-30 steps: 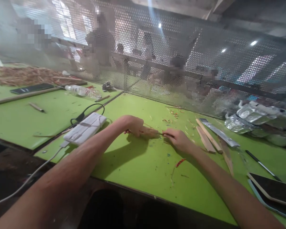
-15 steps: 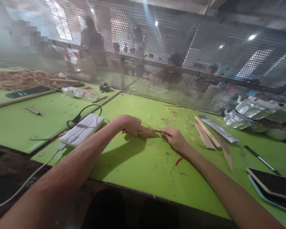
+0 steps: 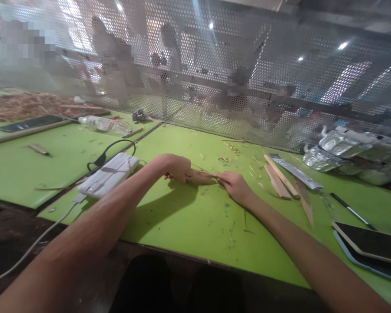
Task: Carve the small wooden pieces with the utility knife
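Note:
My left hand [image 3: 180, 167] is closed round one end of a pale brown piece of wood [image 3: 200, 177], low over the green tabletop [image 3: 172, 221]. Opposite it, my right hand [image 3: 234, 184] is closed at the wood's other end, fingers pinched on a thin dark sliver-like thing [image 3: 214, 176]. Whether that is a tool or part of the wood I cannot make out. Thin curled shavings [image 3: 234, 150] are scattered beyond my right hand. To the right of it lie a flat wood strip [image 3: 276, 181], a wooden stick [image 3: 282, 176] and a pointed wood piece [image 3: 303, 202].
Left of my left arm sits a white power strip [image 3: 109, 174] with cables. Farther left are a clear plastic bottle [image 3: 104, 124] and a shavings heap [image 3: 29, 105]. At right lie a steel ruler-like strip [image 3: 296, 171], a pen [image 3: 352, 211], a tablet-like device [image 3: 368, 241] and bagged bottles [image 3: 348, 150]. A perforated screen [image 3: 202, 87] stands behind.
The whole view has shifted slightly. Both hands keep their hold at the wood. A red scrap near my right wrist no longer shows.

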Demonstrator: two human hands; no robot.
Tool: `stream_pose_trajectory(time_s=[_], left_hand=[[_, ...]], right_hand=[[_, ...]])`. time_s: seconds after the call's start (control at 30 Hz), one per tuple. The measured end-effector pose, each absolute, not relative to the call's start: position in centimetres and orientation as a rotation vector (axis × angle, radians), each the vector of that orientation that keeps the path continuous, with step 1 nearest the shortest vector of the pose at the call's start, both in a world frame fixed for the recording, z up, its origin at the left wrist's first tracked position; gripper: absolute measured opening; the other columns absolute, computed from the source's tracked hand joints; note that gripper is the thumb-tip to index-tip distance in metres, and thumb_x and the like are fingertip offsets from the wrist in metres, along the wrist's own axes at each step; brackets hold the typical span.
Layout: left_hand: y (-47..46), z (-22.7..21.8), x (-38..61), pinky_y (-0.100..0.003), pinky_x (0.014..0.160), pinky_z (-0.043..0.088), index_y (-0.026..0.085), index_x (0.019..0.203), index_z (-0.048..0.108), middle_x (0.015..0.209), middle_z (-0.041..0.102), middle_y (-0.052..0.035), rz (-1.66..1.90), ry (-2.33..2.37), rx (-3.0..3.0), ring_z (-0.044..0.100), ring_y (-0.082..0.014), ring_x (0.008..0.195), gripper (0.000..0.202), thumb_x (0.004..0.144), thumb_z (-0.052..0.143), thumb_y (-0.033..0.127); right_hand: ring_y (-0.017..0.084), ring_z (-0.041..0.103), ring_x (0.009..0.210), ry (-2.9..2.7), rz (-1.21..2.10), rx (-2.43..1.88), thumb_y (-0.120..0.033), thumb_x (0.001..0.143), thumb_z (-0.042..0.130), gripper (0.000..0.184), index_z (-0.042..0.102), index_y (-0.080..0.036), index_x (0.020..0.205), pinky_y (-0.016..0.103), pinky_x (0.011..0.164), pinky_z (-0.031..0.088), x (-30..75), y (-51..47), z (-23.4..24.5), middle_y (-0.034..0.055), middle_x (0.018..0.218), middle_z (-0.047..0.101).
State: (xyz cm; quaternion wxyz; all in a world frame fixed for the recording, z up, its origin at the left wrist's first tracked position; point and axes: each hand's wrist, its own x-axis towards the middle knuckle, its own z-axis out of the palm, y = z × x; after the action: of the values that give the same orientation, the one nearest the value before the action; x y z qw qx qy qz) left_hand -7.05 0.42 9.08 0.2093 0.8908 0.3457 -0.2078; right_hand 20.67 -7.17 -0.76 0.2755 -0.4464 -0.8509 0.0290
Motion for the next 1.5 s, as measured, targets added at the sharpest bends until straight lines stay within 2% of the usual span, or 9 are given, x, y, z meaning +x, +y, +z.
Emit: stream_pose_trajectory(time_s=[0.23, 0.43, 0.7, 0.87, 1.1, 1.2, 1.27, 1.37, 1.5], left_hand=[[0.8, 8.9, -7.1, -0.032, 0.055, 0.048, 0.018, 0.077, 0.071, 0.061, 0.062, -0.0023, -0.563, 0.922, 2.482, 0.059, -0.0189, 0.052, 0.009, 0.073, 0.066, 0.012], [0.7, 8.7, -7.3, -0.03, 0.052, 0.045, 0.02, 0.072, 0.07, 0.051, 0.057, -0.001, -0.529, 0.97, 2.455, 0.055, -0.0187, 0.047, 0.007, 0.072, 0.067, 0.013], [1.4, 7.9, -7.4, -0.033, 0.056, 0.045, 0.021, 0.065, 0.067, 0.056, 0.06, -0.003, -0.461, 0.911, 2.49, 0.055, -0.0199, 0.051, 0.008, 0.068, 0.071, 0.015], [1.1, 8.0, -7.5, -0.033, 0.056, 0.044, 0.022, 0.06, 0.061, 0.054, 0.056, -0.0024, -0.469, 0.934, 2.438, 0.054, -0.0199, 0.05, 0.015, 0.069, 0.07, 0.014], [0.7, 8.3, -7.5, -0.032, 0.053, 0.043, 0.022, 0.055, 0.05, 0.052, 0.053, -0.0004, -0.415, 0.936, 2.459, 0.052, -0.0178, 0.049, 0.024, 0.068, 0.067, 0.012], [0.3, 8.4, -7.3, -0.03, 0.054, 0.047, 0.022, 0.056, 0.051, 0.051, 0.054, 0.0, -0.339, 0.985, 2.39, 0.056, -0.0176, 0.049, 0.024, 0.07, 0.067, 0.011], [0.0, 8.4, -7.1, -0.03, 0.055, 0.05, 0.022, 0.059, 0.055, 0.052, 0.056, 0.0, -0.285, 0.999, 2.367, 0.058, -0.0172, 0.05, 0.021, 0.073, 0.067, 0.011], [-0.3, 8.4, -6.9, -0.03, 0.055, 0.051, 0.021, 0.063, 0.058, 0.054, 0.058, -0.0003, -0.249, 1.023, 2.361, 0.059, -0.0167, 0.048, 0.018, 0.075, 0.068, 0.012], [-0.1, 8.2, -6.9, -0.03, 0.054, 0.051, 0.02, 0.065, 0.061, 0.055, 0.061, -0.0013, -0.231, 1.031, 2.372, 0.06, -0.0174, 0.048, 0.014, 0.076, 0.069, 0.015]], right_hand=[[0.027, 0.078, 0.088, -2.299, 0.092, -1.269, -0.023, 0.108, 0.06, 0.028, 0.085, -0.027, 0.12, 0.047, 0.084, 0.064, 20.8, -7.3, -0.5, 0.0097, 0.101, 0.085], [0.028, 0.078, 0.087, -2.305, 0.191, -1.3, -0.021, 0.106, 0.061, 0.029, 0.086, -0.03, 0.119, 0.051, 0.086, 0.065, 20.7, -7.7, 0.4, 0.0081, 0.102, 0.085], [0.029, 0.078, 0.094, -2.328, 0.221, -1.332, -0.016, 0.102, 0.062, 0.028, 0.086, -0.023, 0.115, 0.052, 0.092, 0.063, 21.8, -8.8, 1.3, 0.0115, 0.105, 0.085], [0.03, 0.078, 0.095, -2.242, 0.243, -1.354, -0.021, 0.102, 0.061, 0.028, 0.087, -0.029, 0.106, 0.054, 0.093, 0.063, 21.3, -9.2, 2.0, 0.0087, 0.105, 0.085], [0.026, 0.074, 0.081, -2.027, 0.412, -1.396, -0.036, 0.104, 0.063, 0.026, 0.084, -0.022, 0.098, 0.044, 0.077, 0.061, 20.3, -10.2, 3.3, 0.0105, 0.093, 0.082], [0.021, 0.065, 0.067, -1.966, 0.467, -1.44, -0.051, 0.104, 0.064, 0.035, 0.079, -0.019, 0.096, 0.036, 0.063, 0.054, 18.9, -10.5, 3.4, 0.0083, 0.083, 0.077], [0.019, 0.059, 0.063, -1.964, 0.405, -1.468, -0.056, 0.102, 0.066, 0.04, 0.074, -0.02, 0.088, 0.034, 0.06, 0.048, 18.0, -10.3, 3.1, 0.0049, 0.074, 0.071], [0.02, 0.057, 0.064, -1.989, 0.259, -1.467, -0.049, 0.103, 0.064, 0.037, 0.069, -0.021, 0.078, 0.033, 0.061, 0.045, 17.6, -10.0, 2.6, 0.003, 0.07, 0.067], [0.019, 0.058, 0.064, -1.988, 0.244, -1.44, -0.038, 0.103, 0.06, 0.031, 0.072, -0.022, 0.078, 0.032, 0.061, 0.045, 18.4, -9.8, 2.1, 0.0028, 0.071, 0.069]])
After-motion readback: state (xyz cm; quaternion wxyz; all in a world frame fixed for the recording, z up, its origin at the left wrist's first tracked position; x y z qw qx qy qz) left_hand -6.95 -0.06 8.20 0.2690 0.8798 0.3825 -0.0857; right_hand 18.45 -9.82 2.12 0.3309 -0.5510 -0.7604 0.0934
